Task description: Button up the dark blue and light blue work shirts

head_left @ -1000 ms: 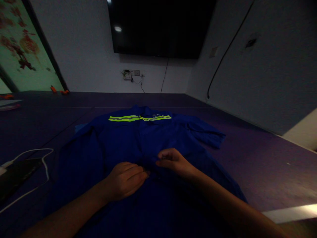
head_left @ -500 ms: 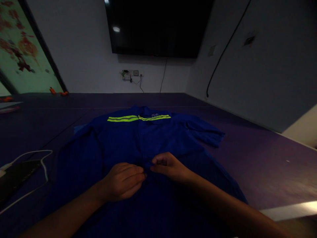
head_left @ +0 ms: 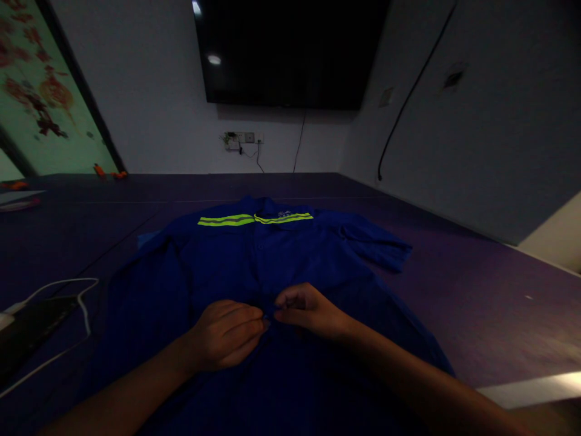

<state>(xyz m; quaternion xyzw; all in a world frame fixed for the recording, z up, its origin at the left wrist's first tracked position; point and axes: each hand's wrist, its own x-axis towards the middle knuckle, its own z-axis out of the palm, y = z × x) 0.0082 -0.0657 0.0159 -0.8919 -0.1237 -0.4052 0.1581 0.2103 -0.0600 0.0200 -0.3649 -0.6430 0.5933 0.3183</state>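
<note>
A blue work jacket (head_left: pixel 295 254) lies spread on the purple floor, collar pointing away from me and front side up. Yellow-green reflective bands cross its chest, and a button shows on the front placket. Low on the placket, my left hand (head_left: pixel 233 333) is closed, its fingertips pinching the jacket's front edge. Just to the right, my right hand (head_left: pixel 311 309) has its thumb and forefinger drawn together on the same strip of cloth. The fingertips of both hands almost meet. Dim light hides the small detail between them.
At the left lies a dark device (head_left: pixel 34 330) with a white cable (head_left: pixel 84 309) looped beside it. A large television (head_left: pixel 290 54) hangs on the far wall above power sockets (head_left: pixel 245 138). A black cable (head_left: pixel 408 97) runs down the right wall.
Both hands stay at the same spot on the placket. My right fingertips have shifted slightly left, and a small bit of blue cloth now shows between the hands.
</note>
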